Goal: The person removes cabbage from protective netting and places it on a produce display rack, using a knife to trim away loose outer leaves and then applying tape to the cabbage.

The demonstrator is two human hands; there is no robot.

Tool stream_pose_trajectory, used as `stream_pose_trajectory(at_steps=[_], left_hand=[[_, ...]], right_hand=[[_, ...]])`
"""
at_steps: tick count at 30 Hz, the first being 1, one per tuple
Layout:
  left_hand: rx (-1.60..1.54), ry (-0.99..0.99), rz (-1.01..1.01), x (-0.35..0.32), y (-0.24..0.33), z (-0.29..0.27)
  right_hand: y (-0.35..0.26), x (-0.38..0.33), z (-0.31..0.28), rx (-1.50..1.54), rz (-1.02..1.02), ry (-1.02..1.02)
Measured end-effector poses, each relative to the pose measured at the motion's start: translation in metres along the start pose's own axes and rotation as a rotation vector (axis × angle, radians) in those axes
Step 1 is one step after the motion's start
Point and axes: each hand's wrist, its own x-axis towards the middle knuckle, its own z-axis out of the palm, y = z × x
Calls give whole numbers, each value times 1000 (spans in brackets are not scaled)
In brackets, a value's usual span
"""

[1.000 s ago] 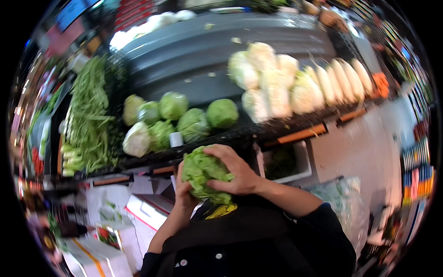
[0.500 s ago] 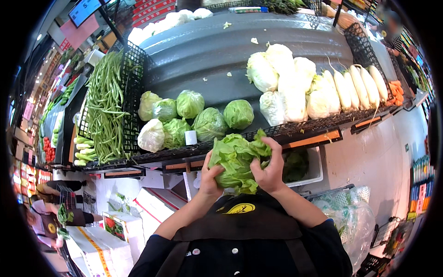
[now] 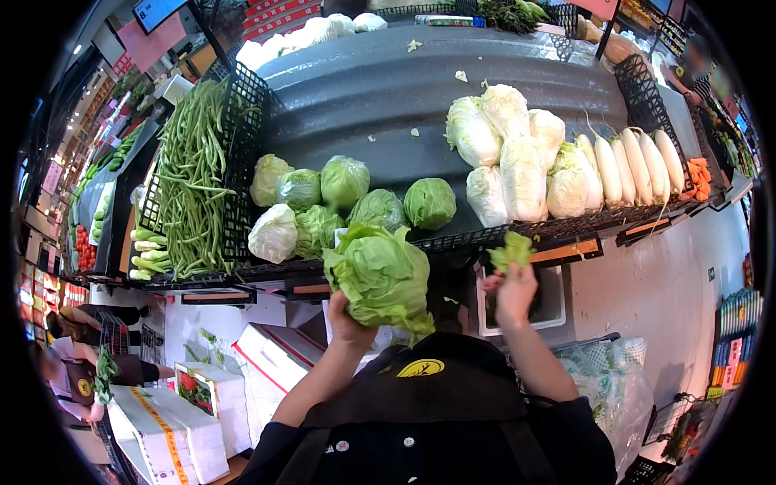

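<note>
The left hand (image 3: 346, 317) grips a cabbage (image 3: 380, 276) from beneath, fingers closed under its base. The right hand (image 3: 511, 293), well apart to its right, pinches a torn leaf (image 3: 512, 249). Just beyond both, more cabbages (image 3: 347, 202) lie on the black shelf (image 3: 517, 234).

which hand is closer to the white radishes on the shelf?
Right. The right hand, pinching a torn green leaf, is below the white radishes. The left hand holds the cabbage head, farther left.
</note>
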Motion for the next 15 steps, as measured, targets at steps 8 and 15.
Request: stream_pose_trajectory(at_steps=[8,15], left_hand=[[314,-277,-138,5,23,-4],[289,-215,-173,18,21,11]], right_hand=[[-17,13,-61,-445,510,-535],[-42,-37,66,304,714,-1042]])
